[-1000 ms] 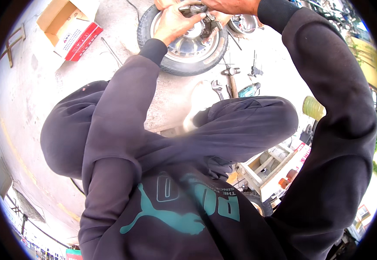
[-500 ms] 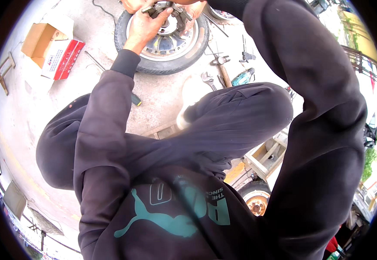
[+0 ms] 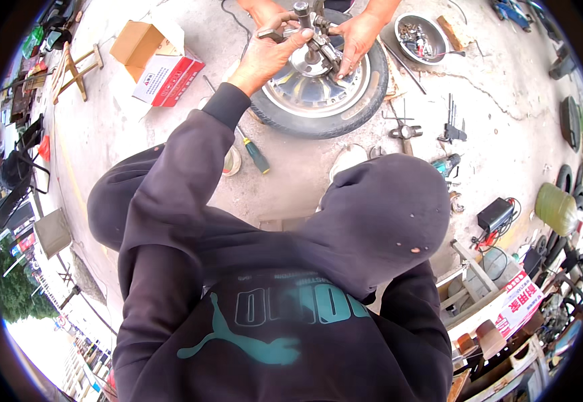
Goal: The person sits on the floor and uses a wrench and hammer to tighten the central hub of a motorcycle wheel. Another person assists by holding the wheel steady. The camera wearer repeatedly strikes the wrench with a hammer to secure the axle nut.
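My left hand [image 3: 270, 55] grips a metal puller-like tool [image 3: 325, 48] with an upright bolt [image 3: 301, 15], at the hub of a wheel [image 3: 308, 117] lying flat on the ground. A co-worker's bare hands [image 3: 356, 41] come from the top edge, one on the tool's right side, the other [image 3: 259, 10] near its upper left. My right hand is out of sight; that arm runs down behind my raised right knee [image 3: 392, 208].
Around me lie a cardboard box [image 3: 167, 84], a metal bowl of small parts [image 3: 420, 39], a screwdriver [image 3: 254, 151], a hammer [image 3: 406, 134], a drill [image 3: 447, 165], a black power unit [image 3: 496, 214], a wooden stand [image 3: 74, 74] and a green jug [image 3: 556, 208].
My right hand has left the tool and dropped out of view behind my knee. My left hand still grips it. The camera's view has shifted, showing more ground on the right.
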`<state>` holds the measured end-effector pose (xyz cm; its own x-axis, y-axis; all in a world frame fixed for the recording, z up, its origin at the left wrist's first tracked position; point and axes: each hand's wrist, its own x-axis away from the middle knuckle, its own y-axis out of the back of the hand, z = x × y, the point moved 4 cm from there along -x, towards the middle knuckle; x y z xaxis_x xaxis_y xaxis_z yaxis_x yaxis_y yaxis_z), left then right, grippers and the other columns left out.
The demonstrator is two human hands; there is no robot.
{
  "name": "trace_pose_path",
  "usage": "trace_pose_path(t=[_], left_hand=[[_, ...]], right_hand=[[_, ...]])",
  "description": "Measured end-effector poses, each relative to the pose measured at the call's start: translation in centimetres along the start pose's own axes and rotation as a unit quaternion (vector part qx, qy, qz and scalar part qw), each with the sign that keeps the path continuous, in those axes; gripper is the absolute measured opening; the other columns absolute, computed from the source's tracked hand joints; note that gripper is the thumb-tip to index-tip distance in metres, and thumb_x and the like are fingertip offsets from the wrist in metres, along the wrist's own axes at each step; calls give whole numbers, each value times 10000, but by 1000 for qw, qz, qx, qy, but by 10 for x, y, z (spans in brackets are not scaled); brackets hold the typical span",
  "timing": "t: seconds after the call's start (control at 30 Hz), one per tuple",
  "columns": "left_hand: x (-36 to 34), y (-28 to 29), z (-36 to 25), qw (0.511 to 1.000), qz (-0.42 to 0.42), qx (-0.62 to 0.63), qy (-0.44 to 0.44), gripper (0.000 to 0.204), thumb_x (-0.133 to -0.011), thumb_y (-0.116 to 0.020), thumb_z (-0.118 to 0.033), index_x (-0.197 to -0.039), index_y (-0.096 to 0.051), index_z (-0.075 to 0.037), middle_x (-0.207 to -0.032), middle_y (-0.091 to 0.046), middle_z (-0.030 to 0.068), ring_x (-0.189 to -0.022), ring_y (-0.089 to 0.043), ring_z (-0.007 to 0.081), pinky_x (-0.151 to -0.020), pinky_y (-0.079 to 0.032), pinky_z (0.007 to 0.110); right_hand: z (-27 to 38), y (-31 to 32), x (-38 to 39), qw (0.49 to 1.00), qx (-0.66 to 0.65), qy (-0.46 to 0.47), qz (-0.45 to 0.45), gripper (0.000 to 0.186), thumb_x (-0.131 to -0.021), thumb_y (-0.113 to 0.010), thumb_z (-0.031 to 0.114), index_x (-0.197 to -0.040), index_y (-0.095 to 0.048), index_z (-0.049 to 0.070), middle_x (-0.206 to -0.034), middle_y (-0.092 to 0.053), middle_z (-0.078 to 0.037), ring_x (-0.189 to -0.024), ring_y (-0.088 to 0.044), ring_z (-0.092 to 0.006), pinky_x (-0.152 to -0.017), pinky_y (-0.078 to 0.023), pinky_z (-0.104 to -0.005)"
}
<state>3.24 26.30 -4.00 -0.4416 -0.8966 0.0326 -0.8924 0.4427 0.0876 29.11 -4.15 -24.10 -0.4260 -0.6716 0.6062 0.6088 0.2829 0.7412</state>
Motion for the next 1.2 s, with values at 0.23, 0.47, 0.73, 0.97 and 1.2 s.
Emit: trace_pose_path(t=[0.23,0.47,0.73,0.97,1.2], left_hand=[[4,0,-5,999,2,-42,6,483,-951,-744,-338,-1320,-572,-78,-1090,-665,34,-1027,-617,113,-879,-503,268],[-1,0,-5,998,-4,-57,-20,500,-921,-773,-358,-1301,-590,-88,-1107,-650,22,-1018,-604,104,-876,-488,268],[-13,1,8,998,14,-48,-34,535,-886,-812,-348,-1291,-592,-76,-1064,-645,21,-981,-610,101,-803,-507,261],[-8,8,0,998,43,-15,46,328,-931,-755,-180,-1211,-601,-105,-935,-673,10,-822,-623,71,-685,-521,249],[-2,10,-3,1000,9,-15,-17,580,-868,-821,-368,-1324,-596,-91,-937,-668,29,-877,-608,87,-743,-496,249]], right_hand=[[-10,-13,7,998,-51,2,-48,395,-1029,-531,312,-1292,-543,17,-991,-662,-91,-823,-615,-148,-742,-507,-296],[-26,27,37,974,-202,27,-104,331,-1025,-534,251,-1257,-550,15,-951,-661,-79,-790,-607,-131,-725,-499,-283],[-7,192,108,889,-388,154,-188,260,-1021,-538,181,-1218,-557,12,-906,-660,-65,-752,-598,-111,-706,-490,-269],[135,386,149,853,-381,329,-138,344,-1063,-546,330,-1201,-596,18,-851,-618,-30,-719,-599,-105,-688,-493,-246],[259,334,108,857,-392,316,114,286,-1029,-623,336,-1117,-637,64,-741,-578,42,-525,-478,-22,-457,-371,-178]])
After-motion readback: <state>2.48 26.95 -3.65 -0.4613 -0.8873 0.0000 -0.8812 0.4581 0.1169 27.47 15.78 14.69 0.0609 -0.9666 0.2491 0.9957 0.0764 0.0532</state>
